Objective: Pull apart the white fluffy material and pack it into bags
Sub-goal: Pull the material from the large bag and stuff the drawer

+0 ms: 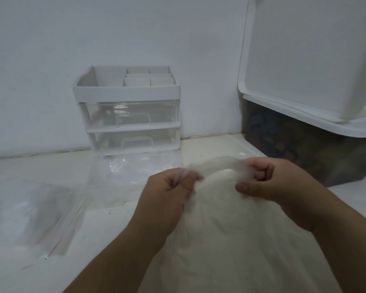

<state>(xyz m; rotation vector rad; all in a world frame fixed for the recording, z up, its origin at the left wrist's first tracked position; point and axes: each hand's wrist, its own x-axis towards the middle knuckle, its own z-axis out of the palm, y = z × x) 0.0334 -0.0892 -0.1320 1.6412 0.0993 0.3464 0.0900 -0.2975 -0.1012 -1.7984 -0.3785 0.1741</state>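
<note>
A large mound of white fluffy material (230,240) fills the lower middle and right, between my forearms. My left hand (169,191) grips a tuft at the mound's top left edge with curled fingers. My right hand (268,180) pinches the top right edge, thumb pressed against the fluff. A thin stretched strip of fluff (218,166) spans between the two hands. A clear zip bag (30,216) holding white filling lies flat on the left. More clear plastic bags (133,172) lie crumpled behind my left hand.
A white and clear drawer organizer (129,115) stands against the back wall. A dark translucent storage bin (304,149) sits at the right, its white lid (304,60) propped up above it. The white tabletop (51,166) runs to the wall.
</note>
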